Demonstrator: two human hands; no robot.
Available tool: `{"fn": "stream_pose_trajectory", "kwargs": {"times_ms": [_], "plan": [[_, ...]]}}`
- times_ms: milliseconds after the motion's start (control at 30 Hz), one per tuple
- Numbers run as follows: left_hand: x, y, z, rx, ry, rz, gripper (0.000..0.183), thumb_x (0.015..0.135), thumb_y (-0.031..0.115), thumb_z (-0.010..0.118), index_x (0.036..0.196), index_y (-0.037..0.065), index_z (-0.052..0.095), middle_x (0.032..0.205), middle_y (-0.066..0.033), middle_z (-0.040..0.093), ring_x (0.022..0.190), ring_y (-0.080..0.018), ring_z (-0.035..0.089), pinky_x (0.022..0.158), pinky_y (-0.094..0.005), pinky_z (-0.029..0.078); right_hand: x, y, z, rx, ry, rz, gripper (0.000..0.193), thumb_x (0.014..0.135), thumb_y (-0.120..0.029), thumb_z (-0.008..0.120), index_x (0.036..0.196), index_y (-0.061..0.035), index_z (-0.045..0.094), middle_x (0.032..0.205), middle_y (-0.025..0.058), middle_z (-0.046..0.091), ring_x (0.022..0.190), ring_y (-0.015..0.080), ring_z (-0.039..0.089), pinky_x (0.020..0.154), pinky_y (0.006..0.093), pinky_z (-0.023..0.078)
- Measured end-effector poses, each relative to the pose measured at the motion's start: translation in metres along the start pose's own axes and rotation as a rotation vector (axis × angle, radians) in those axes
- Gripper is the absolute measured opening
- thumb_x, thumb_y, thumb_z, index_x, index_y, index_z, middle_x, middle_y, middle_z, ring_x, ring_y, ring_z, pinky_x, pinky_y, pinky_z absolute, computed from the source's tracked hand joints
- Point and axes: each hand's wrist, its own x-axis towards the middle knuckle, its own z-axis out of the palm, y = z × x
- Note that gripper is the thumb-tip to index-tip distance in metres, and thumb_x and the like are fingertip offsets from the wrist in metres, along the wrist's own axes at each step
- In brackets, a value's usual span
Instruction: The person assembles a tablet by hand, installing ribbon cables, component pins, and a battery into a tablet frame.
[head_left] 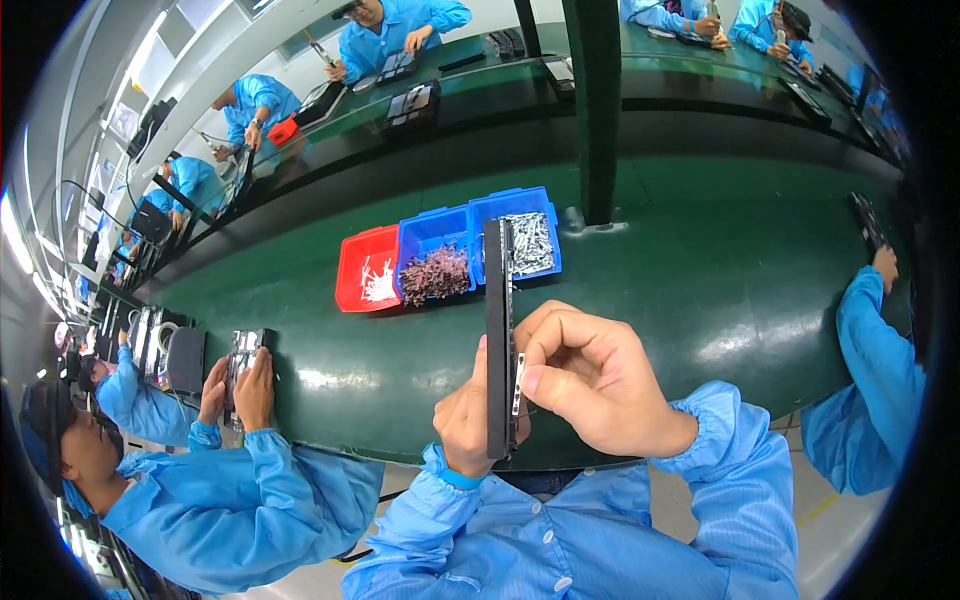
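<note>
My left hand (462, 418) is wrapped round a long, flat black device (497, 345), which stands on edge above the table's near side. Beside its right face, my right hand (600, 375) pinches a narrow white strip with dark holes (519, 385) between thumb and forefinger. The strip lies close along the device; whether the two touch I cannot tell. Beyond my hands, a red bin (350, 270) holds thin white pieces. Next to it stand a blue bin (428, 228) of brownish-pink parts and another blue bin (512, 205) of silvery-white parts, partly hidden behind the device.
A green table (700, 270) curves around me, with a dark green post (597, 120) rising behind the bins. On my left a co-worker (230, 500) handles a black device (250, 355). Another person's sleeve (875, 350) reaches in at right. Several workers sit across the far bench.
</note>
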Motion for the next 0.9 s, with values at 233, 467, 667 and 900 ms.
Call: {"fn": "stream_pose_trajectory", "kwargs": {"times_ms": [233,467,667,900], "plan": [[-0.0047,-0.0026,0.0034,-0.015,0.015,0.015,0.06,0.07,0.005,0.069,0.125,-0.015,0.056,0.081,-0.0156,0.071,0.057,-0.0206,0.067,0.051,-0.031,0.054,-0.0011,0.0023,-0.0015,-0.067,-0.012,-0.047,0.005,0.09,0.001,0.06,0.086,0.0022,0.057,0.098,0.0087,0.053,0.088,0.0113,0.053,0.077,0.0256,0.045],[-0.0019,0.0001,0.0037,0.009,0.001,0.009,0.06,0.072,0.006,0.07,0.126,-0.016,0.055,0.082,-0.0177,0.07,0.059,-0.0222,0.069,0.051,-0.0318,0.055,0.0005,0.0018,-0.0048,-0.069,-0.046,-0.049,0.006,0.089,0.0,0.063,0.087,0.0025,0.058,0.1,0.0097,0.052,0.09,0.0126,0.054,0.079,0.0264,0.048],[-0.002,-0.0005,0.002,-0.023,-0.012,0.007,0.064,0.071,0.007,0.071,0.128,-0.016,0.053,0.078,-0.0159,0.069,0.058,-0.0215,0.068,0.051,-0.0316,0.054,0.0003,0.0025,-0.0047,-0.068,-0.046,-0.054,0.007,0.088,0.0,0.064,0.085,0.0023,0.058,0.099,0.0095,0.052,0.088,0.0125,0.054,0.078,0.0264,0.049],[-0.002,0.0001,0.0047,-0.021,0.02,0.04,0.062,0.076,0.009,0.07,0.129,-0.016,0.052,0.076,-0.0143,0.069,0.057,-0.02,0.067,0.05,-0.0305,0.053,-0.0019,0.0032,-0.0044,-0.06,-0.029,-0.046,0.006,0.086,0.003,0.062,0.083,0.0014,0.057,0.097,0.0091,0.051,0.086,0.0116,0.053,0.076,0.0255,0.047]]}}
